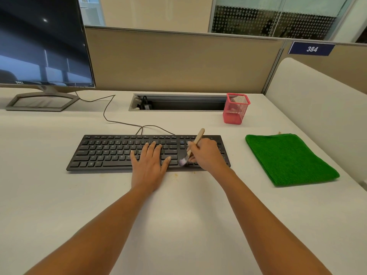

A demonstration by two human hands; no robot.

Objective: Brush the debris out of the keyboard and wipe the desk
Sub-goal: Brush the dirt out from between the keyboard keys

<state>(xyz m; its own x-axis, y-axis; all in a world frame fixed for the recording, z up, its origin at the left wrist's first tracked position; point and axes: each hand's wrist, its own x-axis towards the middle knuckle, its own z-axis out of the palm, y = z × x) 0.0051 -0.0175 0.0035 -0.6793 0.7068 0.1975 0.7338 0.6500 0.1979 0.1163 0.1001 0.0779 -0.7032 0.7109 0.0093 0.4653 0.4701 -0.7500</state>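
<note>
Brush (195, 142) at work on a black keyboard (111, 153).
Keyboard lies on the pale desk (178, 215), crumbs (175, 175) just before its front edge. Right grip (206, 155) curls round the wooden handle, bristles on the keys; left grip (149, 167) rests flat on the keys. Folded green cloth (290, 159) lies right, pink mesh cup (236, 108) behind.

A person's left hand (149, 163) lies flat on a black keyboard (111, 153) while the right hand (205, 153) grips a wooden-handled brush (195, 142), bristles on the keys, a green cloth (290, 159) folded at right on the white desk (59, 195).
</note>
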